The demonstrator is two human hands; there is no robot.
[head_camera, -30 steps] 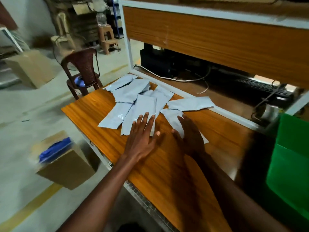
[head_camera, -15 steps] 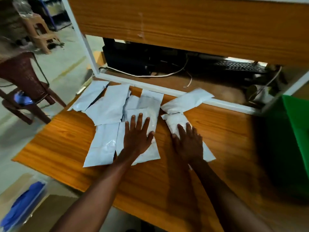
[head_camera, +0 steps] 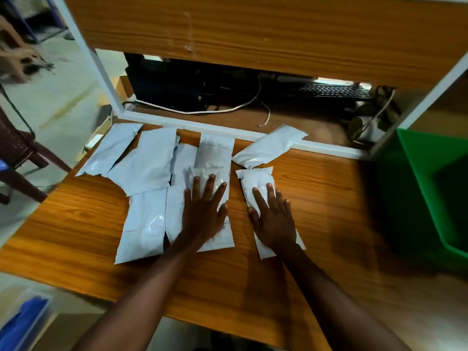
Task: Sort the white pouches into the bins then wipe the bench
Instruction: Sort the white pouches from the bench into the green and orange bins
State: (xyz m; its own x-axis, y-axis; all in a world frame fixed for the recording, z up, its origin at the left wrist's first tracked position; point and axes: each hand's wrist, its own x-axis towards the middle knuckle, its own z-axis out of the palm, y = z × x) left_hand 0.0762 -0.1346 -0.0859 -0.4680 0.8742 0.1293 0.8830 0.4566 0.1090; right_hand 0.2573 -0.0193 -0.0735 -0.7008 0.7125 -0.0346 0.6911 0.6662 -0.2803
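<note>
Several white pouches lie spread over the wooden bench (head_camera: 316, 198). My left hand (head_camera: 203, 211) rests flat, fingers straight, on a long pouch (head_camera: 215, 158) in the middle of the pile. My right hand (head_camera: 274, 219) lies flat on a smaller pouch (head_camera: 253, 181) just to the right. Another pouch (head_camera: 268, 145) sits angled behind it. More pouches (head_camera: 147, 160) overlap to the left, one of them (head_camera: 143, 229) reaching toward the front edge. A green bin (head_camera: 435, 178) stands at the bench's right end.
A white-framed shelf with a wooden panel (head_camera: 253, 34) rises behind the bench; a keyboard (head_camera: 334, 91), cables and dark equipment sit under it. A brown chair (head_camera: 17, 153) stands at the left. A cardboard box with blue material (head_camera: 22, 323) sits on the floor at lower left.
The view has swung from the left floor toward the bench. Both hands slid forward from the bare wood onto the pouches and now lie flat on them.
</note>
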